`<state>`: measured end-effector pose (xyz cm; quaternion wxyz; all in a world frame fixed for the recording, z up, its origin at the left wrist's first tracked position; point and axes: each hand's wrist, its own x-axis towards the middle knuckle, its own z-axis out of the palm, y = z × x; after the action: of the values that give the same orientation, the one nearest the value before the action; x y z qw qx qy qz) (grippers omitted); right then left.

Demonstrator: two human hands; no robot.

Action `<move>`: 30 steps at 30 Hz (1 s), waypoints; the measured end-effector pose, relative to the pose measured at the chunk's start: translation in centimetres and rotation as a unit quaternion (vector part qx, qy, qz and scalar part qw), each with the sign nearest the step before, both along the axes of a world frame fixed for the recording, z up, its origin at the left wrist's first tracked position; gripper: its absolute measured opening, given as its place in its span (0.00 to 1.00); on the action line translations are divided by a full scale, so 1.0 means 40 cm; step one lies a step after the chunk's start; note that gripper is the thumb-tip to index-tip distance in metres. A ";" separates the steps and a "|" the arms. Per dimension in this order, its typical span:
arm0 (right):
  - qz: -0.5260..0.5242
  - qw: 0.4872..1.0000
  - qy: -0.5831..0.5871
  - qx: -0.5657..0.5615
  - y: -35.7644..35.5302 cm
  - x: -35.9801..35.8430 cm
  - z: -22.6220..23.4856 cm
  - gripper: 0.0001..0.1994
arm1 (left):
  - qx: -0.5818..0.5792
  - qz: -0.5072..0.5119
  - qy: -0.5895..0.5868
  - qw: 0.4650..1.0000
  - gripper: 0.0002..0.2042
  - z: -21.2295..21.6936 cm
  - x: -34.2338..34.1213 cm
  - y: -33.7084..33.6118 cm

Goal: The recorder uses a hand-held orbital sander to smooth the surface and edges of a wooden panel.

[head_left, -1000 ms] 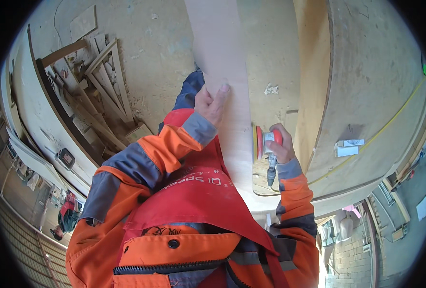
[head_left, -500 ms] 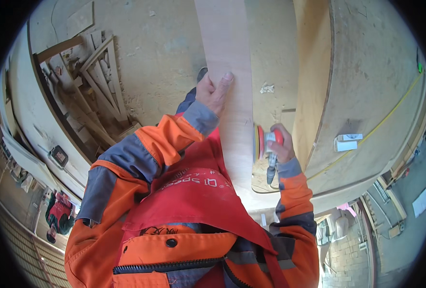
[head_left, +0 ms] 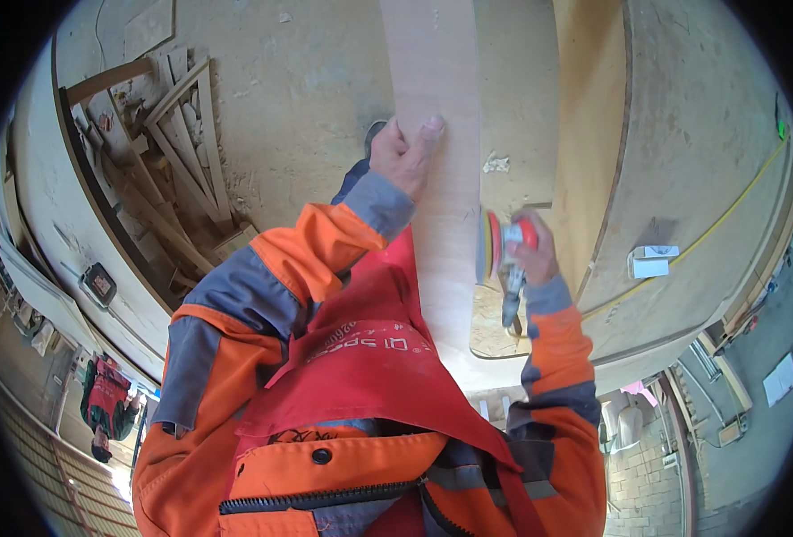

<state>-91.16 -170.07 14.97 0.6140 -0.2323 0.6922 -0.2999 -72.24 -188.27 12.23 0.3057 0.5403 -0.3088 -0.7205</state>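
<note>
A long pale wooden board [head_left: 445,179] stretches away from my body. My left hand [head_left: 407,158] grips its left edge, thumb on the upper face and fingers hidden behind it. On the board's right side my right hand [head_left: 538,251] is wrapped round a red and grey orbital sander [head_left: 514,240]. The sander is tilted on its side, its round yellow and red pad facing the board's right edge. Whether the pad touches that edge I cannot tell. A dark fitting hangs from the sander's near end.
Wood offcuts [head_left: 177,152] fill a bin at the left. Beyond the sander a tan board [head_left: 584,116] lies beside a large worktop [head_left: 700,152]. On that worktop are a small white box [head_left: 652,261] and a yellow hose [head_left: 727,210]. Another person [head_left: 108,398] is at the far left.
The sander and my right hand have shifted slightly right and away from me. The board and my left hand appear a little farther right in view.
</note>
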 end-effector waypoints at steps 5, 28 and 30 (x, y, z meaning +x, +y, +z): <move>-0.019 0.999 -0.031 -0.008 0.102 0.011 -0.026 0.21 | -0.021 -0.027 -0.007 0.999 0.15 -0.022 0.001 -0.005; -0.038 0.999 -0.024 0.021 -0.052 0.009 0.038 0.17 | -0.065 -0.011 -0.004 0.998 0.12 -0.027 0.007 -0.014; -0.002 1.000 -0.002 -0.019 -0.004 0.006 0.016 0.17 | -0.066 -0.016 0.020 0.998 0.13 -0.047 0.004 -0.021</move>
<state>-90.93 -170.23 15.63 0.6108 -0.2419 0.6853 -0.3143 -72.08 -189.10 10.35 0.3350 0.4993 -0.3580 -0.7144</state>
